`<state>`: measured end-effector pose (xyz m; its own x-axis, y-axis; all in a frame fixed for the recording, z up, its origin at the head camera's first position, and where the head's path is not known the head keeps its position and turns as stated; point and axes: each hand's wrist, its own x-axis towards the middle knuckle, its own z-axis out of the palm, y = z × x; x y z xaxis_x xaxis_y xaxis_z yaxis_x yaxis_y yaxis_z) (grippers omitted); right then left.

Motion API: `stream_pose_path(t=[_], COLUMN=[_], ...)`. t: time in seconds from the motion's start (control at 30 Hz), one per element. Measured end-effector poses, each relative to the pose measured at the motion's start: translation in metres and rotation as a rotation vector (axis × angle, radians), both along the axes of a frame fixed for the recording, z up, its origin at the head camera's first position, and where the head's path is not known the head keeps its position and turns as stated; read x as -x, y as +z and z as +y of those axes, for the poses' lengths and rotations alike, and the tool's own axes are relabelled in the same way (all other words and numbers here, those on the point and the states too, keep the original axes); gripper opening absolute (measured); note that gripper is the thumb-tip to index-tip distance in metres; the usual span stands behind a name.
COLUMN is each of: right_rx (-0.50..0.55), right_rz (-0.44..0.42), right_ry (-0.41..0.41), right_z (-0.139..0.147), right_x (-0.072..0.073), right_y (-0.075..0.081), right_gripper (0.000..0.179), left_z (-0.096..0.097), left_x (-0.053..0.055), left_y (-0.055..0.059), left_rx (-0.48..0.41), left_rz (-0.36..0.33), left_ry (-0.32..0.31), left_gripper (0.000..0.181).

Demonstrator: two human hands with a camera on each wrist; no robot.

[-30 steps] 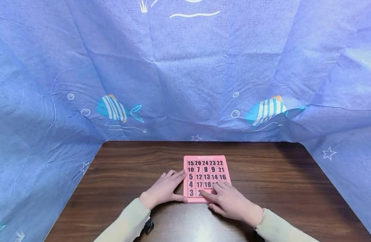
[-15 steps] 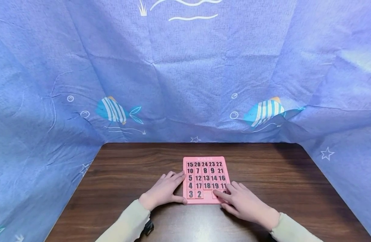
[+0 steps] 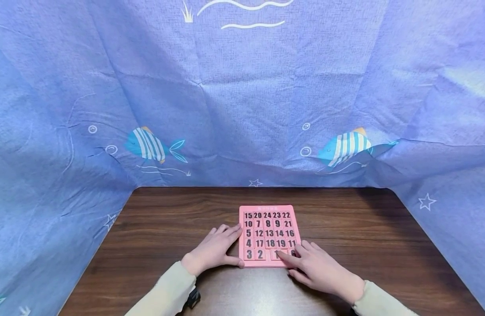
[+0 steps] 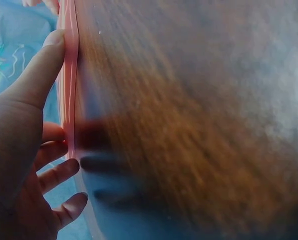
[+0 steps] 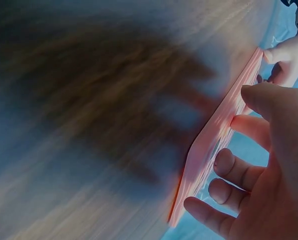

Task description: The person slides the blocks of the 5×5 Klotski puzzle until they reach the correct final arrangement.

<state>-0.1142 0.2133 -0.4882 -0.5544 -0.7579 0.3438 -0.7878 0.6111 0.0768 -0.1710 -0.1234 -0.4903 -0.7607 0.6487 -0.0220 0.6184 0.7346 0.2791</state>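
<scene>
A pink sliding number puzzle (image 3: 268, 208) lies flat on the table, its black-numbered tiles in rows. My left hand (image 3: 212, 248) rests along its left side, fingertips at the edge and thumb by the near corner. In the left wrist view, that thumb touches the puzzle's pink edge (image 4: 70, 75). The index finger of my right hand (image 3: 321, 270) presses on the tile marked 1 (image 3: 275, 254) in the nearest row. Pink gaps show on both sides of this tile. The tile at that row's right end is partly hidden by the hand. The right wrist view shows the pink frame (image 5: 198, 155) edge-on.
The dark wooden table (image 3: 179, 210) extends around the puzzle on all sides. Behind it and at both sides hangs a blue cloth (image 3: 242, 109) printed with fish and stars. A small black object (image 3: 193, 297) sits at my left wrist.
My right hand shifted right from the middle of the nearest row, and then its index finger slid the 1 tile a little left. My left hand stays at the puzzle's edge.
</scene>
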Motion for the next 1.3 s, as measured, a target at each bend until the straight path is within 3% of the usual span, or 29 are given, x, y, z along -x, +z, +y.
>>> stream_pose_path(t=[0.3,0.63,0.8,1.3], right_rx=[-0.007,0.011,0.005,0.027], right_rz=[0.002,-0.051,-0.045,-0.033], right_ry=[0.008,-0.081,-0.077,0.001], right_z=[-0.01,0.03,0.042,0.013], right_x=[0.0,-0.003,-0.006,0.005], right_y=[0.0,0.003,0.0,0.0], right_gripper=[0.051,0.047,0.048,0.044], left_z=[0.0,0.0,-0.001,-0.001], left_x=[-0.001,-0.001,0.0,0.0], left_y=[0.0,-0.001,-0.002,-0.003], left_rx=[0.023,0.028,0.035,0.026], left_rz=[0.034,0.039,0.054,0.027], left_ry=[-0.006,-0.009,-0.01,-0.007], left_gripper=[0.1,0.1,0.099,0.099])
